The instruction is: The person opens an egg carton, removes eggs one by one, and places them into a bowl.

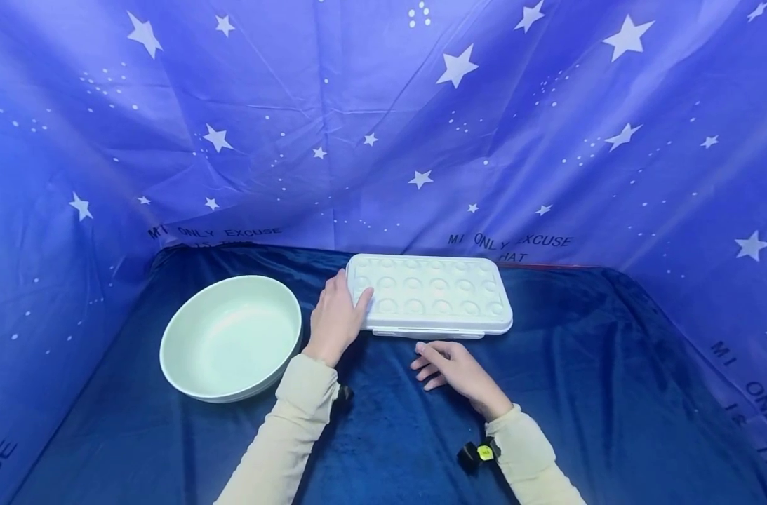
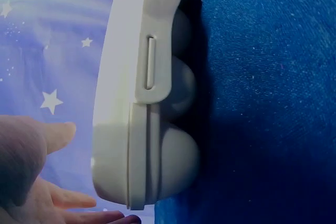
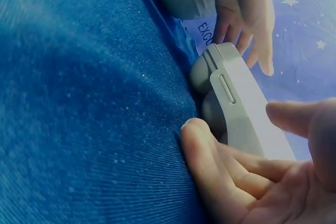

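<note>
A white plastic egg box point(image 1: 436, 286) with a lid lies flat toward the back of the table. Rows of round marks show on its lid, and rounded cups bulge below its rim in the left wrist view. A latch point(image 2: 152, 61) runs along its front side. My left hand point(image 1: 337, 315) is at the box's left end, fingers straight along that end and thumb apart from them; firm contact cannot be made out. In front of the box's front edge, my right hand point(image 1: 455, 368) hovers with loosely bent fingers and holds nothing.
A large pale green bowl point(image 1: 231, 340) stands left of my left hand, near the forearm. Dark blue cloth point(image 1: 383, 442) covers the table. Behind it hangs a blue curtain point(image 1: 383, 126) with white stars. A small black device point(image 1: 478, 454) is strapped at the right wrist.
</note>
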Demonstrator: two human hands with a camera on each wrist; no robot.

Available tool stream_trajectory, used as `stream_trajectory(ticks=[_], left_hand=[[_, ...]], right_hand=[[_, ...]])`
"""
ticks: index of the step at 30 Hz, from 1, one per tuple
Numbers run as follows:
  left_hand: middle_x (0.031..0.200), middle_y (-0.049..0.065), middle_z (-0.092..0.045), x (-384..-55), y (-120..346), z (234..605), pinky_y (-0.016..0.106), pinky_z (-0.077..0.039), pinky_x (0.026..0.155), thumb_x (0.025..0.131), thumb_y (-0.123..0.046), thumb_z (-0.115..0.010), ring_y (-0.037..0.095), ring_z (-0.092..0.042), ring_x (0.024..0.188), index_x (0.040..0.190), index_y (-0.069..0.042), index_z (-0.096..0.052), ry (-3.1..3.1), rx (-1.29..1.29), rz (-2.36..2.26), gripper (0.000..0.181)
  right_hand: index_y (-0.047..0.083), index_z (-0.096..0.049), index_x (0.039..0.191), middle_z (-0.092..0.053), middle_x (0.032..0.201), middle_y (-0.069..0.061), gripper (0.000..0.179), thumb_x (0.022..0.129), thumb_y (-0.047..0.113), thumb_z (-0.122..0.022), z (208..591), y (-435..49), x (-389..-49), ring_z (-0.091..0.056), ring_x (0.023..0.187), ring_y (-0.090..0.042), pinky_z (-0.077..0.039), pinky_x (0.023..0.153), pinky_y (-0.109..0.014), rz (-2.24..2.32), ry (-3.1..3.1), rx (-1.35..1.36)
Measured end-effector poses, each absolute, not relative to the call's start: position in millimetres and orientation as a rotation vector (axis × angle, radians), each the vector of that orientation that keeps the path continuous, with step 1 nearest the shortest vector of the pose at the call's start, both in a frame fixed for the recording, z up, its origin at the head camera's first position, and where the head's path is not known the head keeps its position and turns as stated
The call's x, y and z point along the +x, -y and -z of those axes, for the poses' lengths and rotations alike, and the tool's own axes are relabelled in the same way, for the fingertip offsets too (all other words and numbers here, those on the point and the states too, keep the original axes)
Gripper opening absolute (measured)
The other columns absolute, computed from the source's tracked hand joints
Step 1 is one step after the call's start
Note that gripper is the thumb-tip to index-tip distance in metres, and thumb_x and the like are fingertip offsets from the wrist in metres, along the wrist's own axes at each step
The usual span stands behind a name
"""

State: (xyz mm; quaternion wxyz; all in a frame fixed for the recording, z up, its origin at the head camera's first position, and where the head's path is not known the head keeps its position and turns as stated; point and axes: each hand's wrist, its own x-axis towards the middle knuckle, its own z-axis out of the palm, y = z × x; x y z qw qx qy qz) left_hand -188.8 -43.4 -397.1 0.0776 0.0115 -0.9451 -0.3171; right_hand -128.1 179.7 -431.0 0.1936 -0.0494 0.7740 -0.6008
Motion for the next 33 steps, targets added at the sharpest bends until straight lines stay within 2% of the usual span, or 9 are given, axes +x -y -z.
stream_trajectory(ticks=[5, 12, 18, 21, 25, 33], left_hand=[[0.136, 0.026, -0.054, -193, 47, 402, 0.057, -0.048, 0.095, 0.098, -0.045, -0.057, 0.043, -0.058, 0.120, 0.146, 0.003, -0.040, 2.849, 0.056, 0.967, 0.071], [0.140, 0.024, -0.053, -193, 53, 415, 0.056, -0.044, 0.102, 0.097, -0.043, -0.057, 0.042, -0.055, 0.125, 0.149, 0.000, -0.037, 2.884, 0.049, 1.129, 0.070], [0.145, 0.024, -0.049, -194, 52, 422, 0.055, -0.042, 0.105, 0.097, -0.046, -0.055, 0.042, -0.052, 0.128, 0.152, -0.001, -0.033, 2.861, 0.054, 1.185, 0.074], [0.145, 0.024, -0.049, -194, 50, 423, 0.055, -0.042, 0.106, 0.097, -0.047, -0.055, 0.042, -0.052, 0.129, 0.152, -0.001, -0.032, 2.865, 0.048, 1.195, 0.075], [0.145, 0.023, -0.049, -195, 49, 423, 0.055, -0.042, 0.106, 0.097, -0.046, -0.055, 0.041, -0.052, 0.128, 0.152, -0.001, -0.032, 2.871, 0.066, 1.192, 0.075], [0.147, 0.024, -0.047, -200, 48, 424, 0.054, -0.042, 0.106, 0.097, -0.046, -0.055, 0.042, -0.052, 0.128, 0.153, 0.000, -0.031, 2.879, 0.045, 1.204, 0.076]], right_hand=[[-0.013, -0.052, 0.126, -0.071, 0.108, -0.022, 0.058, 0.105, 0.041, -0.047, 438, -181, -133, -0.071, 0.081, -0.017, -0.060, 0.070, -0.033, 1.762, -2.075, -0.044], [-0.012, -0.039, 0.136, -0.067, 0.123, -0.022, 0.070, 0.105, 0.050, -0.039, 442, -182, -135, -0.071, 0.097, -0.019, -0.059, 0.080, -0.035, 1.885, -1.838, 0.037], [-0.006, -0.040, 0.129, -0.063, 0.132, -0.020, 0.054, 0.105, 0.043, -0.044, 442, -184, -137, -0.069, 0.108, -0.020, -0.057, 0.089, -0.033, 1.989, -1.694, 0.100], [-0.008, -0.041, 0.136, -0.059, 0.137, -0.019, 0.054, 0.106, 0.037, -0.044, 442, -186, -136, -0.067, 0.112, -0.017, -0.055, 0.092, -0.032, 2.018, -1.650, 0.102], [-0.010, -0.032, 0.147, -0.053, 0.144, -0.021, 0.058, 0.107, 0.032, -0.042, 443, -186, -137, -0.065, 0.116, -0.015, -0.052, 0.097, -0.032, 2.076, -1.572, 0.079], [-0.013, -0.031, 0.147, -0.053, 0.143, -0.022, 0.057, 0.108, 0.029, -0.038, 448, -187, -142, -0.066, 0.114, -0.014, -0.053, 0.096, -0.032, 2.123, -1.576, 0.088]])
